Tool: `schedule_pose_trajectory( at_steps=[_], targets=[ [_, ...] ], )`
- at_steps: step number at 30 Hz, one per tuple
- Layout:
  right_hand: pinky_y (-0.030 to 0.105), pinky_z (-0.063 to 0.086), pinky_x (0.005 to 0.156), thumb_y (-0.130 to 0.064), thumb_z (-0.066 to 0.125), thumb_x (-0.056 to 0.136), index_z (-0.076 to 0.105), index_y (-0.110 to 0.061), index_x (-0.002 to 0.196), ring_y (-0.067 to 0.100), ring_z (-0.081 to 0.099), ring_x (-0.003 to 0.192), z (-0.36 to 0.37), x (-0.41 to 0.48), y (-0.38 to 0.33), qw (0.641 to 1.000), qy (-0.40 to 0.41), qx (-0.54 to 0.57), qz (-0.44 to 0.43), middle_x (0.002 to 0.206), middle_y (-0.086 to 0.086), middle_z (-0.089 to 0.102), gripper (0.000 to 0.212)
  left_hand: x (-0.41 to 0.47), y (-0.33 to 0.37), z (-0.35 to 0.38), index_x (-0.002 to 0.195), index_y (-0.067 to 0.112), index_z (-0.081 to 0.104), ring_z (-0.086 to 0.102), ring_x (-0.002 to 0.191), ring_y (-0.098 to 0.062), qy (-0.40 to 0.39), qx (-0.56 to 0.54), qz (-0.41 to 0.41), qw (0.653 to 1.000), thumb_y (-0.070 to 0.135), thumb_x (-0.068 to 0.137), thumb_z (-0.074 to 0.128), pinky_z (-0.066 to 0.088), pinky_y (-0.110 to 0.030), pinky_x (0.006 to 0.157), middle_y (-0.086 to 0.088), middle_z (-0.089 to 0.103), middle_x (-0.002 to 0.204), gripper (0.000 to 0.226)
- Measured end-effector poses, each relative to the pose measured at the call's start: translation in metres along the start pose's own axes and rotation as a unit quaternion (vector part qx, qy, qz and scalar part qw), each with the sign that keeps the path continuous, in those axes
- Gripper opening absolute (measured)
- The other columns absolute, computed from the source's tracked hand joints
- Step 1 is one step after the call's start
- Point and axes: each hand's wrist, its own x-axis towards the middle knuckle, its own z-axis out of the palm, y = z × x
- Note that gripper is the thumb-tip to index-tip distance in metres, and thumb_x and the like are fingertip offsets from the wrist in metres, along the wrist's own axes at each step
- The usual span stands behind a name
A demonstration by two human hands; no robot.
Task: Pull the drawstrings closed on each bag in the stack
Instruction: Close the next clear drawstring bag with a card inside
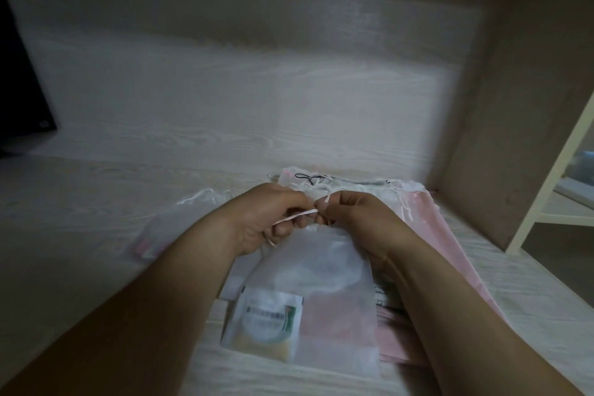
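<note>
Here both hands (305, 219) seemingly pinch drawstring (300, 214) above stack (414, 202)

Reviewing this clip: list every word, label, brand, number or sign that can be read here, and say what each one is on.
None can be read.
Sachet inside the translucent drawstring bag: a printed label with green trim, too blurred to read.
Dark panel at the far left: a small pale square mark near its lower corner, too small to read.
Printed edge beside the right forearm: dark marks, illegible.
</note>
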Motion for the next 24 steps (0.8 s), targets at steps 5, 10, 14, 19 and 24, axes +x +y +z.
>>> schedule_pose_trajectory(
  at_steps=[5, 10, 14, 19, 24],
  targets=[
    [0.033, 0.049, 0.074, 0.005, 0.064, 0.091, 0.069, -0.005, 0.082, 0.021, 0.062, 0.074, -0.0026, 0.0010, 0.0013, 1.000, 0.008, -0.014, -0.020, 0.080, 0.010, 0.071, 0.015, 0.0020, -0.0068, -0.0014, 0.080, 0.012, 0.068, 0.037, 0.051, -0.009, -0.005, 0.005, -0.002, 1.000, 0.011, 0.090, 0.072, 0.020, -0.016, 0.038, -0.004, 0.052, 0.068, 0.011],
    [0.019, 0.051, 0.060, 0.007, 0.065, 0.092, 0.067, -0.004, 0.086, 0.012, 0.063, 0.064, -0.0036, 0.0028, 0.0002, 0.999, 0.010, -0.014, -0.049, 0.078, 0.002, 0.072, 0.013, -0.0012, -0.0083, -0.0013, 0.086, 0.016, 0.068, 0.039, 0.055, -0.011, -0.031, 0.039, 0.048, 0.998, 0.012, 0.090, 0.075, 0.030, -0.018, 0.041, -0.003, 0.055, 0.072, 0.009],
    [0.025, 0.052, 0.069, -0.005, 0.071, 0.095, 0.074, -0.012, 0.083, 0.016, 0.064, 0.073, -0.0085, 0.0036, -0.0001, 0.995, 0.004, -0.048, -0.085, 0.081, 0.007, 0.074, 0.014, -0.0021, -0.0097, -0.0002, 0.094, 0.010, 0.067, 0.041, 0.050, -0.009, -0.045, 0.042, 0.061, 0.996, 0.017, 0.094, 0.073, 0.031, -0.018, 0.040, -0.008, 0.053, 0.075, 0.009],
    [0.027, 0.053, 0.075, -0.007, 0.071, 0.095, 0.078, -0.012, 0.086, 0.014, 0.067, 0.076, -0.0063, 0.0025, 0.0003, 0.992, 0.016, -0.048, -0.119, 0.082, 0.006, 0.077, 0.012, -0.0011, -0.0097, 0.0001, 0.082, 0.015, 0.068, 0.037, 0.047, -0.010, -0.035, 0.072, 0.064, 0.995, 0.026, 0.094, 0.073, 0.024, -0.019, 0.040, -0.005, 0.044, 0.059, 0.017],
    [0.025, 0.052, 0.074, -0.006, 0.072, 0.094, 0.078, -0.008, 0.087, 0.012, 0.065, 0.075, -0.0045, 0.0022, 0.0014, 0.988, 0.028, -0.055, -0.140, 0.083, 0.010, 0.076, 0.009, -0.0013, -0.0102, 0.0001, 0.084, 0.018, 0.064, 0.038, 0.047, -0.008, -0.040, 0.056, 0.058, 0.996, 0.023, 0.094, 0.072, 0.024, -0.020, 0.041, 0.003, 0.049, 0.062, 0.014]
  ],
)
